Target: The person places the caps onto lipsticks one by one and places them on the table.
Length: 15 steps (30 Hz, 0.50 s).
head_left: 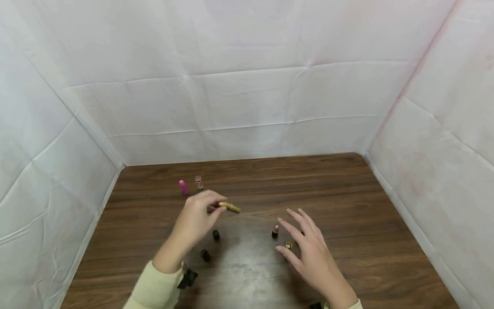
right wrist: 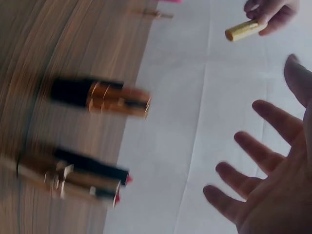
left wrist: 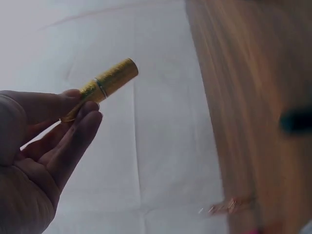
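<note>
The dark wood-grain table (head_left: 308,180) is backed and flanked by white sheeting (head_left: 247,103). The gold tube (head_left: 230,207) is held above the table, tilted, its free end toward the person's right. The left hand (head_left: 198,214) pinches it near one end between thumb and fingers; this grip leaves the banded join and far end uncovered, presumably to keep both accessible. The right hand (head_left: 308,249) is spread, fingers extended, holding nothing, possibly kept free to assist. Near it are a pale-tipped lipstick (head_left: 275,231), upright, and a gold-rimmed piece (head_left: 288,246); the upright placing probably keeps the exposed tip off the surface. Two small black pieces (head_left: 215,234) sit nearer the left hand, apart from each other. Farther back, a pink tube (head_left: 183,187) and a clear tube (head_left: 198,182) stand side by side, apparently set aside from the working area.
</note>
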Each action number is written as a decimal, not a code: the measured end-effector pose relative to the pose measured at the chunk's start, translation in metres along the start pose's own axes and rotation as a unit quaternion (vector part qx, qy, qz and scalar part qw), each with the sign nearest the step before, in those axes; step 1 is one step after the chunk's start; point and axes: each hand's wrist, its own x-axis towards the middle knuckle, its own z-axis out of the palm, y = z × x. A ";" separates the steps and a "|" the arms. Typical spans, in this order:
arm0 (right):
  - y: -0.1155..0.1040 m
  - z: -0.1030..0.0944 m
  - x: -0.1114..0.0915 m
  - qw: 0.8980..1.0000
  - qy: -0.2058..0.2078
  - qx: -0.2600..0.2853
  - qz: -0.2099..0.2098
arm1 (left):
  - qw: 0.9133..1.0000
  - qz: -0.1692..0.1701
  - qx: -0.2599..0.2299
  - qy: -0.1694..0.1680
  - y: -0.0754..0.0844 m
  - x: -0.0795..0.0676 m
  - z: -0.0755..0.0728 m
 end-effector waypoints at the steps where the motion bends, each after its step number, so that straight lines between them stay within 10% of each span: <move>1: 0.002 -0.002 -0.001 1.000 -0.013 -0.011 0.013 | 0.999 0.008 0.030 -0.011 -0.003 0.008 -0.003; 15: 0.015 -0.006 -0.010 0.990 -0.081 -0.059 0.095 | 0.946 0.040 0.299 -0.117 -0.072 0.089 0.012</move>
